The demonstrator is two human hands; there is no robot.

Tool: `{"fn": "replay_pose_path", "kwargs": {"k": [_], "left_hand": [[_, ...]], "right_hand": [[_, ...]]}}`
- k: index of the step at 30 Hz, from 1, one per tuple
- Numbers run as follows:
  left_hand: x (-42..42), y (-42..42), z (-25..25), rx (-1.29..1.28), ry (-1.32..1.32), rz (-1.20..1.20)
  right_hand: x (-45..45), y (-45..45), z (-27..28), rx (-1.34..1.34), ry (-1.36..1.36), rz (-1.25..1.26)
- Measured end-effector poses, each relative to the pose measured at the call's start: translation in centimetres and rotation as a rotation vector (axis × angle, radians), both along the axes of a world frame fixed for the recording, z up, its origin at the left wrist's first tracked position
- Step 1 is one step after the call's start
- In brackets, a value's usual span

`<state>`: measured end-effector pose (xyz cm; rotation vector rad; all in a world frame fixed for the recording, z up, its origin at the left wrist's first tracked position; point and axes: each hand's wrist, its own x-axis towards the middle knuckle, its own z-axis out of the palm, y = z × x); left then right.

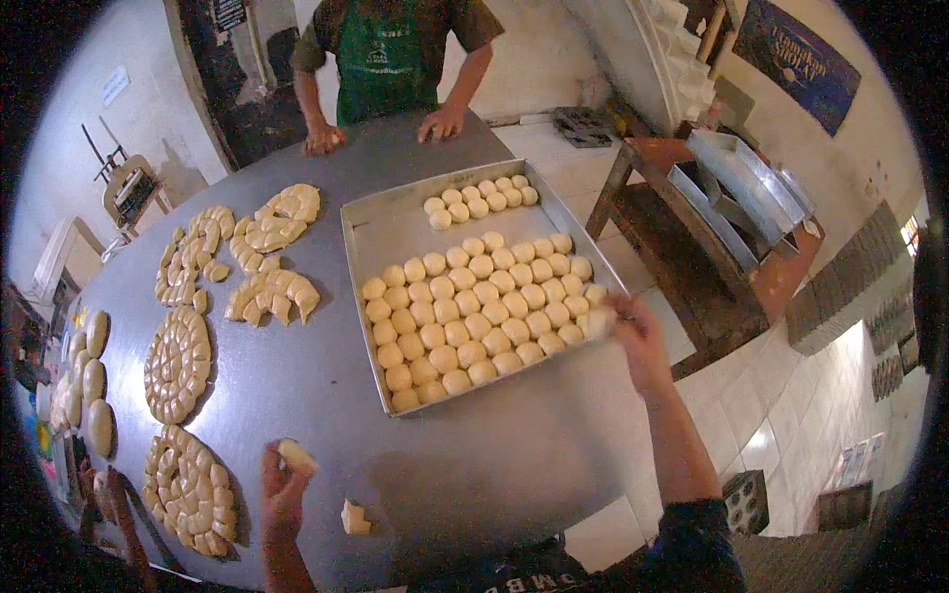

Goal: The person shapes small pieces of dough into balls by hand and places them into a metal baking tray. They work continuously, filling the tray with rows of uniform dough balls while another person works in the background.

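Note:
My left hand (282, 478) is closed around a small dough piece (296, 456) above the steel tabletop. On the table to its right lies a loose dough piece (356, 517). My right hand (639, 345) reaches to the near right corner of a square metal baking tray (400, 222). Its fingers touch or nearly touch a pale dough ball (595, 323) there; motion blur hides whether they grip it. Closely packed rows of round dough balls (467, 302) fill the tray's nearer part. A separate double row of balls (472, 194) sits near its far side.
Left of the tray lie coils of portioned dough (178, 363) and smooth dough rolls (94, 382). Another person's hands (111, 497) hold dough at lower left. Across the table (311, 385), a person in a green apron (382, 63) rests both hands there. Metal pans (749, 193) stand on a wooden table.

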<state>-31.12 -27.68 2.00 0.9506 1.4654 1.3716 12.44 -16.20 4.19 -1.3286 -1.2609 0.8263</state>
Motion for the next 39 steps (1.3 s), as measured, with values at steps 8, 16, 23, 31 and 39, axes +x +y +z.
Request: {"fn": "replay_pose_path", "kwargs": {"k": [8, 16, 23, 31, 39], "left_hand": [[-0.3, 1.8, -3.1, -0.119, -0.011, -0.085], [0.4, 1.9, -4.4, 0.085, 0.374, -0.651], [0.5, 11.5, -5.0, -0.140, 0.421, -0.665], [-2.2, 25.4, -7.5, 0.268, 1.372, 0.107], [-5.0, 27.7, -11.7, 0.025, 1.320, -0.073]], "right_hand": [[-0.9, 22.4, -6.3, 0.238, -0.634, -0.266], [-16.3, 2.8, -1.3, 0.091, -0.287, 0.564], [-8.5, -13.5, -8.0, -0.307, -0.360, 0.335], [-9.7, -7.0, -11.2, -0.019, -1.088, -0.021], [-4.1, -9.5, -11.1, -0.002, -1.181, -0.116]]}}
